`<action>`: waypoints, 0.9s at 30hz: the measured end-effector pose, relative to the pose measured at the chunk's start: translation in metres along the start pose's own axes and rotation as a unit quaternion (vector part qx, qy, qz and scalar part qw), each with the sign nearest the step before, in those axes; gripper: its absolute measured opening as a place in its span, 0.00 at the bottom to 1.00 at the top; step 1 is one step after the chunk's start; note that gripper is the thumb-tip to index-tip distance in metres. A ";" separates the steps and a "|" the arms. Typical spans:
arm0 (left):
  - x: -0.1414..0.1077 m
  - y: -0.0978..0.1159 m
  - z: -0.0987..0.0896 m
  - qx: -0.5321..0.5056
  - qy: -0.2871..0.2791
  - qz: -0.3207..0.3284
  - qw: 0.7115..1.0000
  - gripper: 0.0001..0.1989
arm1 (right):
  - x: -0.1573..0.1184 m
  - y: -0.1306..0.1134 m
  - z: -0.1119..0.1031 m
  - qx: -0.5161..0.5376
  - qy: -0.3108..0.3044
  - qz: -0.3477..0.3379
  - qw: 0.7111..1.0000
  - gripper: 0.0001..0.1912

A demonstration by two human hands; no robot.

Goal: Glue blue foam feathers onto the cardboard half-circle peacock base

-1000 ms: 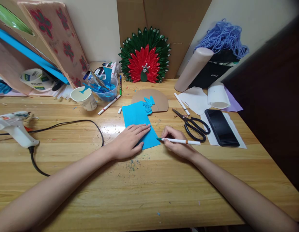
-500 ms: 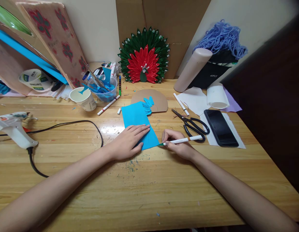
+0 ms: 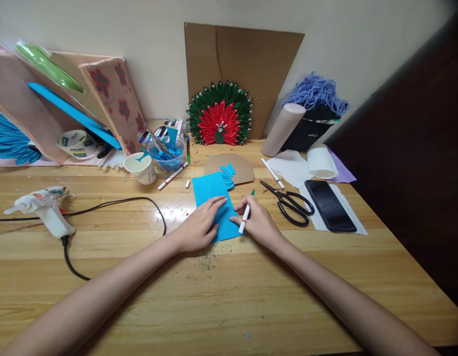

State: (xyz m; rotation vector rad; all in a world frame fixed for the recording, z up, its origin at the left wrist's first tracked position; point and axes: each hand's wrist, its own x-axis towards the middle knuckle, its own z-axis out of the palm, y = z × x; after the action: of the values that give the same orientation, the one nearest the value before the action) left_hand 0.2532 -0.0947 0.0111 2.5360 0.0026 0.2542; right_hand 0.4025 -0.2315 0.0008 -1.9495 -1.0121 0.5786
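Pale wood (image 3: 229,306) bears a flat blue sheet (image 3: 209,188), seemingly paper, under open left hand (image 3: 199,227); right hand (image 3: 261,225) grips marker (image 3: 245,219).

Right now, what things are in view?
Sheet: one, blue, centre
Held marker: one, white, right hand
Loose markers: two white, one dark, centre
Rounded cardboard: one, brown, behind sheet
Phone: one, black, right
Scissors: one, black, near phone
Papers: two white, one purple, near phone
Roll: one, white, behind phone
Glue gun: one, white, left
Cup: one, white, beside tub
Tub: one, clear, beside cup
Feathered figure: one, red and green, back
Upright cardboard: one, brown, behind figure
Yarn: one bundle, blue, back right
Cylinder: one, pale, beside yarn
Tape roll: one, white, back left
Flowered panel: one, pink, back left
Table: one, wooden, beneath
Left hand: one, on sheet
Right hand: one, holding marker
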 end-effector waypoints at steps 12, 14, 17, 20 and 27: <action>0.002 -0.004 0.007 -0.075 0.207 -0.267 0.938 0.44 | 0.000 -0.004 -0.033 -0.043 -0.022 -0.085 0.995 0.03; 0.004 -0.002 0.002 -0.143 0.179 -0.289 0.930 0.32 | 0.003 0.003 -0.053 -0.153 -0.014 -0.142 0.978 0.06; 0.009 0.001 -0.009 -0.258 0.113 -0.318 0.905 0.19 | 0.008 0.015 -0.069 -0.265 -0.026 -0.181 0.947 0.11; 0.017 0.008 -0.027 -0.318 0.103 -0.311 0.890 0.20 | 0.013 0.024 -0.072 -0.295 -0.046 -0.177 0.938 0.13; 0.050 0.032 -0.067 -0.363 0.207 -0.226 0.880 0.26 | 0.008 0.044 -0.099 -0.333 0.038 -0.036 0.941 0.12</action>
State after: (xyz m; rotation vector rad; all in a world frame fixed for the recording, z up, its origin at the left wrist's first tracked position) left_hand 0.2882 -0.0809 0.0918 1.6334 0.5542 0.4951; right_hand 0.4955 -0.2856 0.0171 -2.4773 -1.3389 0.1079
